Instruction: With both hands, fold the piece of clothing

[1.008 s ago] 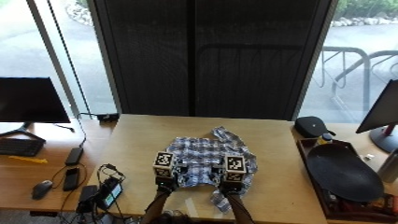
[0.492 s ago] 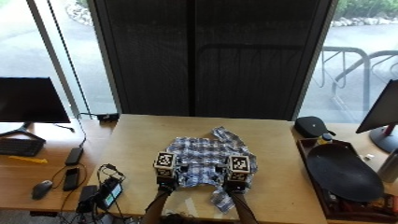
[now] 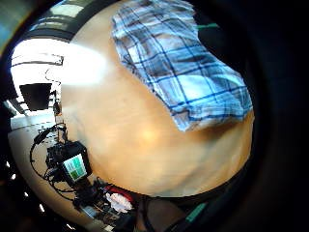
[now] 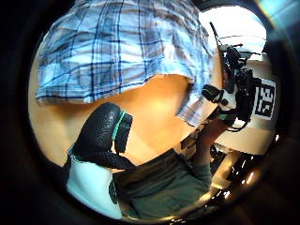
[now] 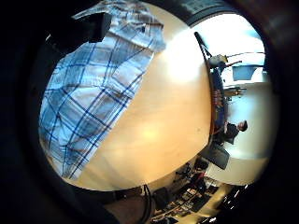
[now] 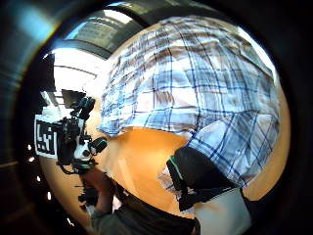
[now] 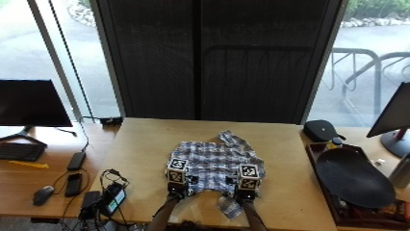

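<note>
A blue and white plaid shirt lies crumpled in the middle of the wooden table. Both gloved hands are at its near edge. My left hand hovers by the shirt's near left corner; its thumb is stretched out over bare wood, apart from the cloth edge. My right hand is at the near right side. Its thumb lies on a flap of the shirt and pinches it. A narrow strip of the shirt trails toward the table's front edge.
A cable bundle and a small device sit at the table's front left corner. A black tray with a dark oval dish stands on the right, a black case behind it. A monitor, a mouse and phones occupy the left desk.
Both hands have shifted slightly to the right along the shirt's near edge. The shirt lies much as before.
</note>
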